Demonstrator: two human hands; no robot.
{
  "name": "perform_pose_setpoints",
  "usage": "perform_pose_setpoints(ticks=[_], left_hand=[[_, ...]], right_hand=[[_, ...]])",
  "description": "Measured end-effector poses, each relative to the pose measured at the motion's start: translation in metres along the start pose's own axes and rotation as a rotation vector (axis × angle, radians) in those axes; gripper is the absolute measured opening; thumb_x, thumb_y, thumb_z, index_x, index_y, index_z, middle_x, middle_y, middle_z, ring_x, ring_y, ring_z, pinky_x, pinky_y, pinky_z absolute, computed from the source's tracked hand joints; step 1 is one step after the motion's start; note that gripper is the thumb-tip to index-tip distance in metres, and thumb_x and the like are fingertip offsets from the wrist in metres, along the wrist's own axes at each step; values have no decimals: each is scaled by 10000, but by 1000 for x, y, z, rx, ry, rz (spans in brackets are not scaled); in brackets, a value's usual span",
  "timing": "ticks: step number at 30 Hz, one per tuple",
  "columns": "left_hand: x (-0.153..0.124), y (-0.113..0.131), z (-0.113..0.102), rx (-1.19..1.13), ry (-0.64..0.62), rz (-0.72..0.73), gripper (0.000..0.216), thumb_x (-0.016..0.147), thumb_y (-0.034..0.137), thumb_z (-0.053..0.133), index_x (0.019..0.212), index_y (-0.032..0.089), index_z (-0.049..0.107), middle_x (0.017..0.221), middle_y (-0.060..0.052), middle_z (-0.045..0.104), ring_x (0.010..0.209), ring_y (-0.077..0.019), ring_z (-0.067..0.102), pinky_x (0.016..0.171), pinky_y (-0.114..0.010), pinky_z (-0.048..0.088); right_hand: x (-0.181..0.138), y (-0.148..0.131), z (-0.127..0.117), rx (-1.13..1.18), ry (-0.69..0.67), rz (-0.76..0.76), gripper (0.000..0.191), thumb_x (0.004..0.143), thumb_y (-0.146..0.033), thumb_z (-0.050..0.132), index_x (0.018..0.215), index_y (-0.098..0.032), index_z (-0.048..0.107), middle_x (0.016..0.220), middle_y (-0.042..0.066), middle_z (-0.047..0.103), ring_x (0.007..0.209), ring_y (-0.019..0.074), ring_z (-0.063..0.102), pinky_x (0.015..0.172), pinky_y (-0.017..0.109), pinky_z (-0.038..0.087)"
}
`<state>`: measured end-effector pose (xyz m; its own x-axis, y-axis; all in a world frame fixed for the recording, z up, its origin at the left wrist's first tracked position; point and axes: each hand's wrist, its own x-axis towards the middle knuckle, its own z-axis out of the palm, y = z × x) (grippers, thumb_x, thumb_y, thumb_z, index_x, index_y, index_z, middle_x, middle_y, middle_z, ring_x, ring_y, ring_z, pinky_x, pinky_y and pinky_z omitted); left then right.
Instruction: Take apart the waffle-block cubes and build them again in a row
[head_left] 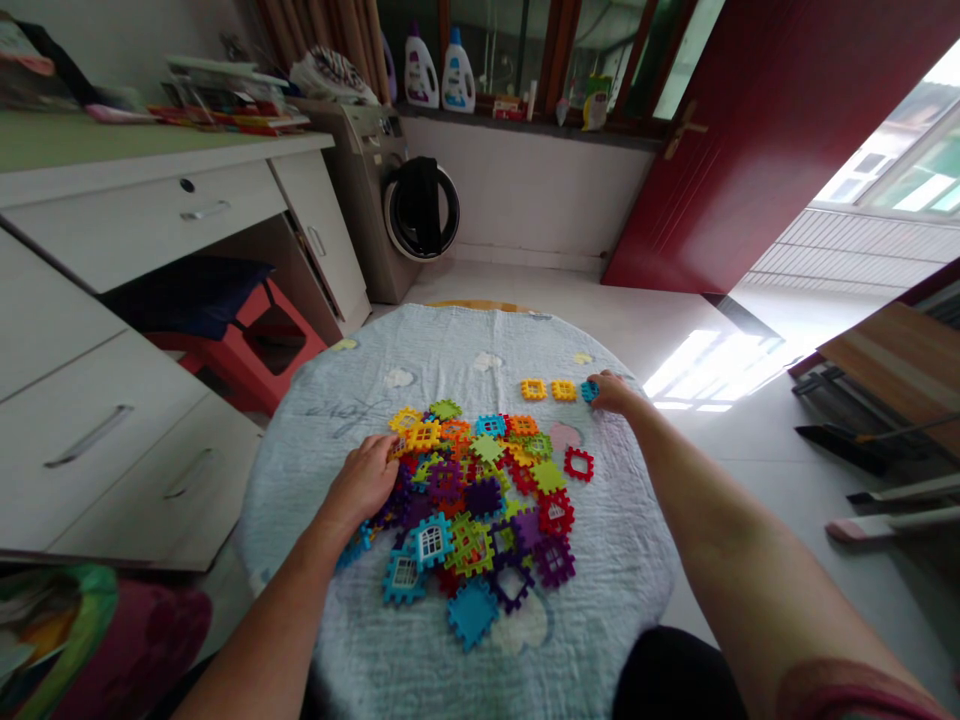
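A mixed pile of plastic interlocking tiles lies in the middle of the cloth-covered round table. The tiles are notched squares in several colours, some solid and some with window-like openings. At the pile's upper left edge, my left hand has its fingers curled on a yellow tile, which they partly hide. Farther out at the right, my right hand pinches a blue tile at the cloth. That blue tile stands at the right end of a row with two yellow tiles, one beside it and another farther left.
A red open-square tile lies just right of the pile. Beyond the table stand a washing machine with its door open and a white desk. A red stool is at the left, and a red door at the right.
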<state>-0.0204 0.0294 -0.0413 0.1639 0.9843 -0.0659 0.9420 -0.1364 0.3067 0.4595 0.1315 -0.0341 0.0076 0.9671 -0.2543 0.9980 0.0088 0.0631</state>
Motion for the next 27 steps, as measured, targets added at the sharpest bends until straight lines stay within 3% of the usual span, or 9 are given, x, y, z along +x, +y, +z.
perform_pose_setpoints(ticks=[9, 15, 18, 21, 27], left_hand=[[0, -1, 2, -18, 7, 5, 463, 830, 221, 374, 1239, 94, 549, 1283, -142, 568, 1202, -242, 535, 1070, -350, 382], [0, -3, 2, -25, 14, 10, 470, 821, 216, 380, 1241, 92, 552, 1280, -143, 572, 1210, -240, 530, 1071, -347, 381], [0, -3, 4, -35, 30, 18, 468, 814, 210, 382, 1228, 86, 561, 1275, -153, 576, 1206, -252, 533, 1071, -366, 382], [0, -3, 4, -36, 38, 15, 458, 811, 208, 384, 1219, 106, 565, 1270, -145, 581, 1201, -248, 536, 1066, -366, 388], [-1, -1, 3, -50, 39, -1, 441, 813, 213, 394, 1212, 135, 567, 1273, -128, 582, 1201, -234, 535, 1059, -355, 391]], right_hand=[[-3, 2, -4, -18, -9, 4, 531, 681, -185, 637, 1209, -141, 590, 1171, 153, 588, 1137, 276, 520, 944, 330, 373], [-9, 1, -4, -12, -4, 70, 611, 695, -191, 622, 1299, -172, 531, 1292, 164, 523, 1169, 312, 490, 925, 387, 396], [-14, -12, -9, 44, 55, 105, 700, 703, -220, 626, 1381, -205, 451, 1404, 159, 430, 1199, 344, 447, 895, 424, 415], [-13, -35, -14, 81, 108, 21, 719, 722, -266, 639, 1405, -229, 418, 1441, 139, 398, 1227, 345, 409, 918, 441, 403], [-1, -70, -14, 22, 41, -59, 713, 725, -275, 652, 1398, -264, 419, 1435, 111, 419, 1230, 341, 409, 945, 454, 383]])
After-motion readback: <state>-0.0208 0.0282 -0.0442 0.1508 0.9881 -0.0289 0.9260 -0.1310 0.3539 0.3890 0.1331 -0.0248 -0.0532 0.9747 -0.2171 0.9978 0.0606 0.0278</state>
